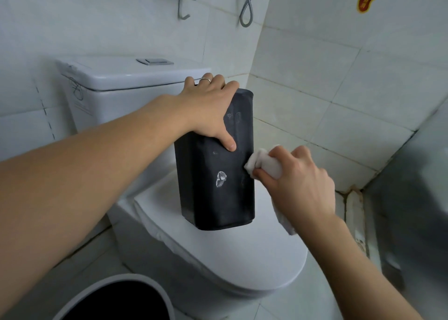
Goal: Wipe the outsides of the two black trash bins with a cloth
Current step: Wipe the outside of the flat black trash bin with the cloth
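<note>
The black bin (pixel 214 164) stood on the closed toilet lid (pixel 218 254), the left hand (pixel 208 108) clamped over its top; the right hand (pixel 298 176), pinching the cloth (pixel 264 163), pressed sideways and could slide or topple it.

Tall black trash bin (pixel 215 169) stands upright on closed toilet lid (pixel 218 251). Left hand (pixel 208 108) grips its top, thumb down the near face, ring on one finger. Right hand (pixel 298 179) holds bunched white cloth (pixel 263 163) against bin's right edge. White smear (pixel 221 179) mid-face. Round bin (pixel 116 298), white rim, dark inside, on the floor lower left. Cistern (pixel 121 81) behind.
</note>
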